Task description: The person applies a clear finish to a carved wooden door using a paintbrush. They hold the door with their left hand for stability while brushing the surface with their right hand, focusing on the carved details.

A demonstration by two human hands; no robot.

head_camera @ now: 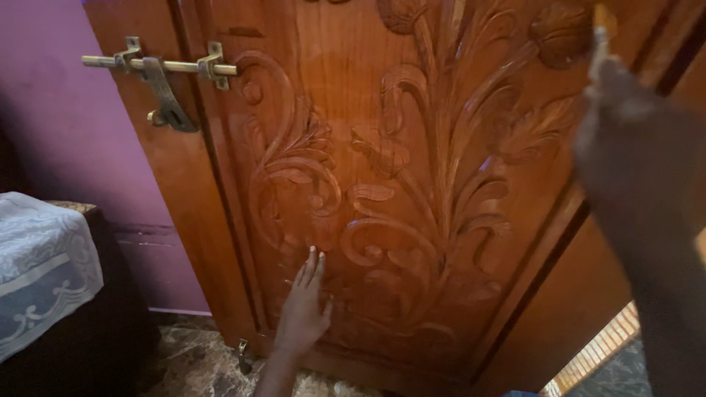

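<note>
Our left hand (303, 312) lay flat on the carved door (412, 184) at six o'clock; our right hand (625, 140) pinched a thin brush (601, 29) at two o'clock. Blurred, it risked smearing.

A marbled stone floor (195, 364) in brown and cream is seen along the bottom edge, from about 7 to 6 o'clock. A dark piece of furniture (103, 345) is stood on it at 8 o'clock. A small metal door stop (242, 356) is fixed at the door's foot, near 6 o'clock.
</note>
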